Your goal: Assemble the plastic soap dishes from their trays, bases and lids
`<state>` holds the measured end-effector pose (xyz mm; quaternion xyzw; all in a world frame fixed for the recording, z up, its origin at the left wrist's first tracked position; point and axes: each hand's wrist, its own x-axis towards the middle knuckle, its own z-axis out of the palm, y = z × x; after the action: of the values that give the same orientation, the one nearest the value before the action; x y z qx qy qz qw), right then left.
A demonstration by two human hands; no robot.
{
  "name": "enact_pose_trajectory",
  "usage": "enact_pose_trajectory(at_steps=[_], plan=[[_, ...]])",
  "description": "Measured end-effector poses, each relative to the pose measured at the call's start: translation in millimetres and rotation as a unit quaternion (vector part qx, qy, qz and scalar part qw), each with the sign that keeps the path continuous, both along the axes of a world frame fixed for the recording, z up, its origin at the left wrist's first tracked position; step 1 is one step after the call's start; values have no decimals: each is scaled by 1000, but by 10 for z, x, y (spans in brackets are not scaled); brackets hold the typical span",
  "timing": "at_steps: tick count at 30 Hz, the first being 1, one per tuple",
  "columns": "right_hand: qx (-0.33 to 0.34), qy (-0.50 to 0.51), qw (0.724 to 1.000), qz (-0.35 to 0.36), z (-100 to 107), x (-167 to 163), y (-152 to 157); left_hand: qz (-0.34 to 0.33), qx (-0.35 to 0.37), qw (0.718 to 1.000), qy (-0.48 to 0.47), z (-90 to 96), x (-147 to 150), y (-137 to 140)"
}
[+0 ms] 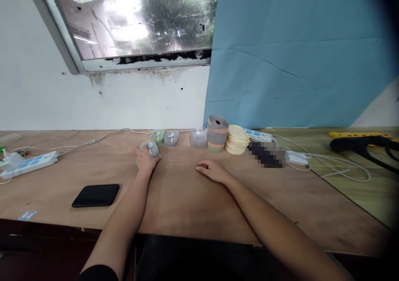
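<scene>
My left hand (145, 160) is wrapped round a small grey lidded box (152, 149) with a pale round mark on top, which sits on the table. Just behind it stand a green box (157, 136) and another grey box (171, 139) of the same shape. My right hand (212, 170) rests on the tabletop with nothing in it, its fingers loosely curved and the thumb a little apart. Beyond that hand are a stack of clear plastic pieces (198, 137), a taller stack of grey, orange and green rims (217, 134), and a stack of cream-coloured pieces (237, 139).
A black phone (95, 195) lies left of my left arm on the brown table (187, 206). Power strips (34, 163) and white cables stand at the left and back right, near a white adapter (296, 158). A dark pixelated patch (266, 154) hides something there.
</scene>
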<state>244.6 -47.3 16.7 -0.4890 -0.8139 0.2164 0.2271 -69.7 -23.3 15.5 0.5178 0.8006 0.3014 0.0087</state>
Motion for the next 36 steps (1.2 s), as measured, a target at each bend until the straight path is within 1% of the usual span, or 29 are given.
enact_pose_trajectory(at_steps=[3, 7, 12, 16, 22, 25, 28, 33, 36], plan=[[-1, -2, 1000, 0, 0, 3, -2, 12, -13, 1000, 4, -7, -41, 5], [-3, -9, 1000, -4, -1, 6, -2, 28, -9, 1000, 10, 13, -75, 0], [-3, -13, 1000, 0, 12, 2, -7, 7, 18, 1000, 15, 31, -130, 1], [-2, -14, 1000, -1, 27, 1, -22, 0, 66, 998, -8, 1, -226, 46], [-3, -9, 1000, 0, -2, 0, 0, 14, 191, 981, -31, -46, -433, 153], [1, -8, 1000, -2, -12, -6, 3, -11, 221, 975, -30, -34, -433, 245], [6, -12, 1000, -3, -8, -11, -1, -47, 222, 973, -36, 34, -365, 399], [12, -20, 1000, -2, -9, -7, 4, -118, 188, 974, -49, 201, -237, 762], [14, -22, 1000, -3, -15, -3, 2, -160, 150, 974, -50, 230, -179, 958]])
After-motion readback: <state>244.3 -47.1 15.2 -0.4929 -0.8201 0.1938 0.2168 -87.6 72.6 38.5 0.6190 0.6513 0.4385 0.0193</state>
